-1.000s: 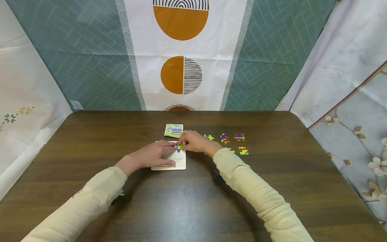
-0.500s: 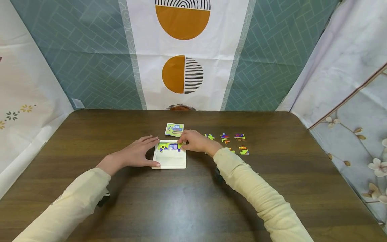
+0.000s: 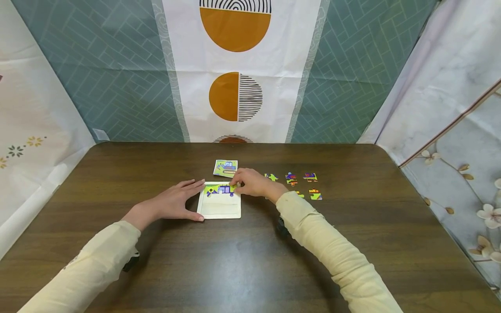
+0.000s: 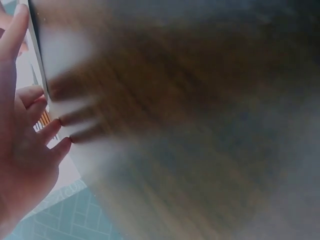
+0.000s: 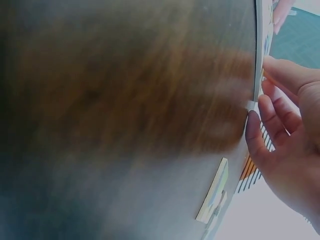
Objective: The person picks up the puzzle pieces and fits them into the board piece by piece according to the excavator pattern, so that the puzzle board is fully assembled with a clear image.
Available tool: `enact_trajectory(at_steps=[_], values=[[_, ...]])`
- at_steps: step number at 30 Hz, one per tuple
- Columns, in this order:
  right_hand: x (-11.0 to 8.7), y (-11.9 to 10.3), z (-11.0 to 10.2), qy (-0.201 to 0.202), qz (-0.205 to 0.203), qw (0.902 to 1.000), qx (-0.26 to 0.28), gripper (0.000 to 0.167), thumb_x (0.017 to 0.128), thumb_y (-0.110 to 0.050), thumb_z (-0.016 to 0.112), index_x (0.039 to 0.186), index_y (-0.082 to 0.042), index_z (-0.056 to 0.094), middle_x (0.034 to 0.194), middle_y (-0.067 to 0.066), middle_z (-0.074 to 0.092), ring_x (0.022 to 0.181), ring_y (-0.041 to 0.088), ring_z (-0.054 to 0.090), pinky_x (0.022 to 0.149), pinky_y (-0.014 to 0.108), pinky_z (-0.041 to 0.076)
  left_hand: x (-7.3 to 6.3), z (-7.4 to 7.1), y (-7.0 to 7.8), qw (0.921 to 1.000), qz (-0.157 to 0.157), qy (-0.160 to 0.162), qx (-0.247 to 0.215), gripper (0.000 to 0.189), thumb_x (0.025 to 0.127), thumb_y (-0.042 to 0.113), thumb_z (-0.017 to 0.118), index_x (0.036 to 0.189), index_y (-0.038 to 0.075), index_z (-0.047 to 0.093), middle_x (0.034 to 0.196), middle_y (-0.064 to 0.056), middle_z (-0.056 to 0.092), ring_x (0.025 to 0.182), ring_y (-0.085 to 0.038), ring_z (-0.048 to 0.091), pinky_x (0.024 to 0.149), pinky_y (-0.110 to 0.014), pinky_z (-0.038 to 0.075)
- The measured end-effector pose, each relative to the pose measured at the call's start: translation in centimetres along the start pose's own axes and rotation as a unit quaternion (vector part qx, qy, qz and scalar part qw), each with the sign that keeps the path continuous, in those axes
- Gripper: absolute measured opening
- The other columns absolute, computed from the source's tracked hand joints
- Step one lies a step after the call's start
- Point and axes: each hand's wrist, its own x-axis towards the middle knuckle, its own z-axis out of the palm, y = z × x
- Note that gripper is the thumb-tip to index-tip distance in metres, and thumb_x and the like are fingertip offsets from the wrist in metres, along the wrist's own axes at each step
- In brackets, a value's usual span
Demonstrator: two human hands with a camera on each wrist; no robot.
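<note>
In the head view a white puzzle tray point(image 3: 219, 213) lies flat, with a row of joined puzzle pieces point(image 3: 214, 190) in green, yellow and blue along its far side. My right hand point(image 3: 254, 183) is at the tray's far right corner, its curled thumb and finger pinching the corner puzzle piece point(image 3: 232, 191) and partly covering it. At the left edge of the tray my left hand point(image 3: 172, 201) rests with fingers spread and thumb near the front corner. The right wrist view shows the right hand's fingers point(image 5: 256, 137) beside the tray's edge.
A picture card point(image 3: 225, 167) of a digger lies just behind the tray. Several loose puzzle pieces, among them a green one point(image 3: 271, 177) and a red-and-green one point(image 3: 315, 194), lie to the right on the brown wooden table point(image 3: 242, 269).
My left hand has drawn back leftward from over the tray to its left edge, uncovering the row of pieces. The right hand has stayed at the far right corner.
</note>
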Motion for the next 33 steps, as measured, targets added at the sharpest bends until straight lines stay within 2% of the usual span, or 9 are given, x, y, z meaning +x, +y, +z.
enact_trajectory(at_steps=[10, 14, 21, 27, 33], values=[[0.1, -0.1, -0.4, 0.004, 0.0, 0.9999, 0.013, 0.025, 0.093, -0.012, 0.066, 0.116, -0.004, 0.07, 0.113, 0.007, 0.063, 0.096, 0.018, 0.059, 0.087, 0.028, 0.046, 0.0, 0.3, -0.3, 1.0, -0.003, 0.003, -0.005, 0.105, 0.075, 0.069, 0.067, 0.151, 0.005, 0.033, 0.156, -0.011, 0.027, 0.139, -0.043, 0.024, 0.103, -0.066, 0.026], [-0.2, 0.3, -1.1, 0.014, 0.031, 0.9985, 0.043, 0.027, 0.093, -0.014, 0.066, 0.119, -0.005, 0.068, 0.112, 0.006, 0.066, 0.097, 0.018, 0.059, 0.087, 0.028, 0.048, 0.0, 0.2, -0.2, 1.0, 0.002, 0.002, -0.004, 0.104, 0.076, 0.068, 0.068, 0.15, 0.004, 0.033, 0.156, -0.012, 0.028, 0.139, -0.042, 0.024, 0.104, -0.065, 0.026], [-1.4, 2.2, -3.0, 0.06, 0.09, 0.9906, 0.084, 0.032, 0.093, -0.013, 0.066, 0.123, -0.004, 0.066, 0.117, 0.008, 0.066, 0.106, 0.022, 0.059, 0.091, 0.032, 0.049, 0.0, 0.1, -0.1, 1.0, 0.0, 0.007, -0.003, 0.104, 0.076, 0.067, 0.068, 0.15, 0.004, 0.033, 0.155, -0.013, 0.029, 0.139, -0.042, 0.024, 0.105, -0.063, 0.025], [-2.7, 4.0, -4.1, 0.085, 0.104, 0.9879, 0.077, 0.033, 0.091, -0.011, 0.068, 0.123, 0.0, 0.065, 0.117, 0.012, 0.066, 0.109, 0.027, 0.059, 0.093, 0.037, 0.048, -0.1, 0.1, -0.2, 1.0, -0.001, 0.007, -0.006, 0.103, 0.076, 0.066, 0.068, 0.15, 0.004, 0.033, 0.155, -0.013, 0.029, 0.139, -0.042, 0.024, 0.105, -0.064, 0.024], [-4.1, 5.7, -4.3, 0.08, 0.132, 0.985, 0.077, 0.038, 0.089, -0.01, 0.071, 0.124, 0.001, 0.064, 0.12, 0.014, 0.064, 0.112, 0.03, 0.056, 0.094, 0.041, 0.047, -0.1, 0.2, -0.1, 0.9999, -0.002, 0.005, -0.012, 0.103, 0.077, 0.066, 0.068, 0.151, 0.004, 0.032, 0.156, -0.013, 0.028, 0.14, -0.042, 0.023, 0.104, -0.064, 0.024]])
